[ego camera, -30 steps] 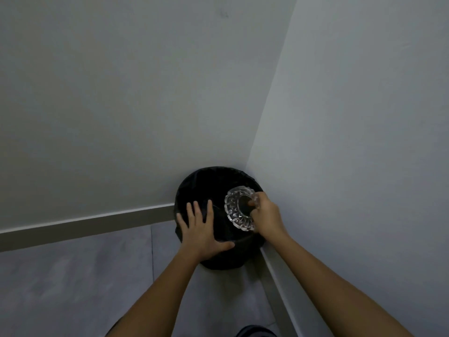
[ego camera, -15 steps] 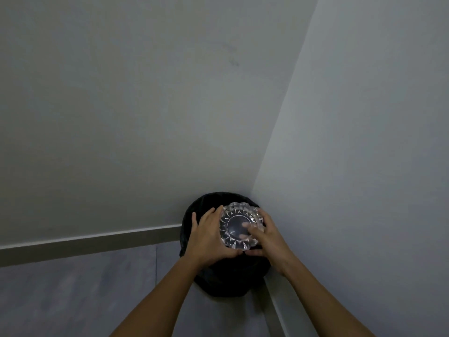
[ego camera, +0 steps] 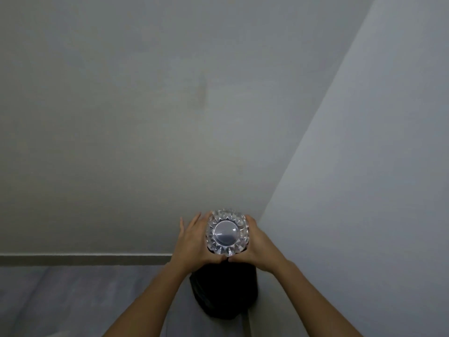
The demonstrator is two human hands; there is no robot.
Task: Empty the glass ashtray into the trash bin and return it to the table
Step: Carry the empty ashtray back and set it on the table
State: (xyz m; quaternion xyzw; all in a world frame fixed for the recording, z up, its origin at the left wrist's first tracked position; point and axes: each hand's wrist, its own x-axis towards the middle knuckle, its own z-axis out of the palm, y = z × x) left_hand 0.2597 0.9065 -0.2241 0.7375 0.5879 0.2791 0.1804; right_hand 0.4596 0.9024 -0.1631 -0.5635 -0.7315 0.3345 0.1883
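While both hands cup the glass ashtray (ego camera: 227, 232) above the trash bin (ego camera: 224, 291), the step in hand looks like the lift away after tipping, or the last of the shake-out; whether anything is left inside cannot be told, since the clear round centre faces the camera and shows only a grey reflection.

Each hand's grip is clamped on the ashtray: the left hand (ego camera: 194, 242) wraps its left rim and the right hand (ego camera: 256, 244) its right rim, thumbs nearly meeting at the near edge. The left fingers stretch partly open along the glass rather than curling round it.

To do this well, I would judge that the ashtray should stay over the bin's mouth until it is surely empty, then be turned level before it is carried off. Faceted glass is heavy and slippery, so a two-handed hold on opposite rims suits it, and the palms should press in firmly.

The black-lined bin sits on the grey floor (ego camera: 73, 300) tight in the corner where two plain walls meet, a skirting board (ego camera: 85, 260) running along the left wall (ego camera: 121, 117). The right wall (ego camera: 364, 190) stands close beside the right hand, leaving little room on that side. No counter is in view, so the return calls for turning away from the corner.
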